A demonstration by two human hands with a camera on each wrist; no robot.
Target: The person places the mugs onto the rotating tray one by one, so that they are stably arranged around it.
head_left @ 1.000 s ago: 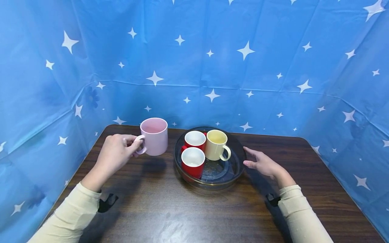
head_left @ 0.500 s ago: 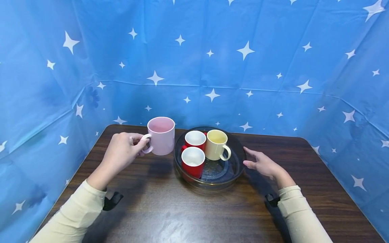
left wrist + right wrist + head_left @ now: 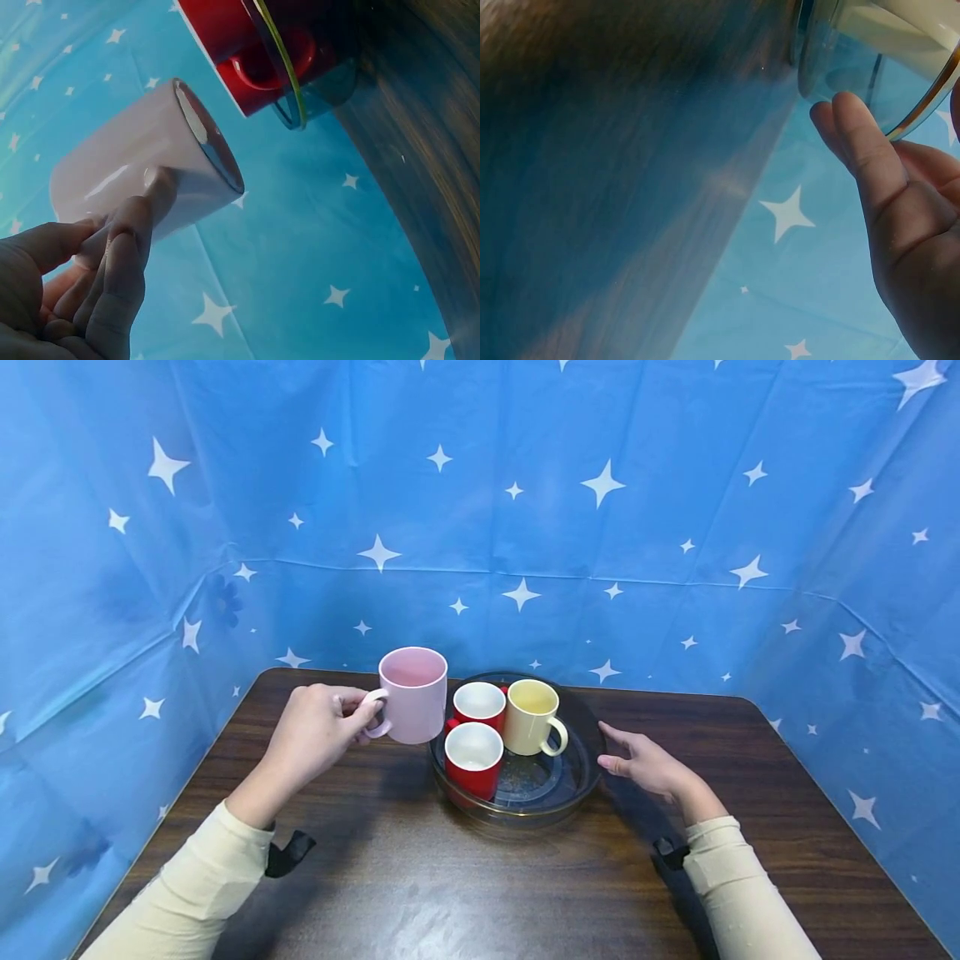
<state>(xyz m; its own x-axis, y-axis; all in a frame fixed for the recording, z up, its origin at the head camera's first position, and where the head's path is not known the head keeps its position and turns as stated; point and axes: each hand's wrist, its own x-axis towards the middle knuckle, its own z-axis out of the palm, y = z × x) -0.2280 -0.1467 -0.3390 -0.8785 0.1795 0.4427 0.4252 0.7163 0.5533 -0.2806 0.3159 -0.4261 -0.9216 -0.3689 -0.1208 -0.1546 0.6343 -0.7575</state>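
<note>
By its handle, a pink mug (image 3: 413,697) is pinched in my left hand (image 3: 311,731); it hangs upright above the table, just overlapping the left rim of a clear glass bowl (image 3: 517,814) in the head view. Inside that bowl stand two red mugs with white insides, a rear one (image 3: 480,703) and a front one (image 3: 474,764), and a cream-yellow mug (image 3: 531,718) whose handle points right. My right hand (image 3: 648,764) rests with extended fingers against the bowl's right side. In the right wrist view those fingers (image 3: 866,142) lie at the glass wall.
A dark wood-grain table (image 3: 465,893) carries the bowl near its back edge. Blue cloth (image 3: 480,510) with white stars hangs behind and on both sides. Black straps (image 3: 288,853) sit at both wrists.
My left hand has carried the pink mug to the right, from left of the bowl to its left rim. The right hand and the mugs in the bowl stay put.
</note>
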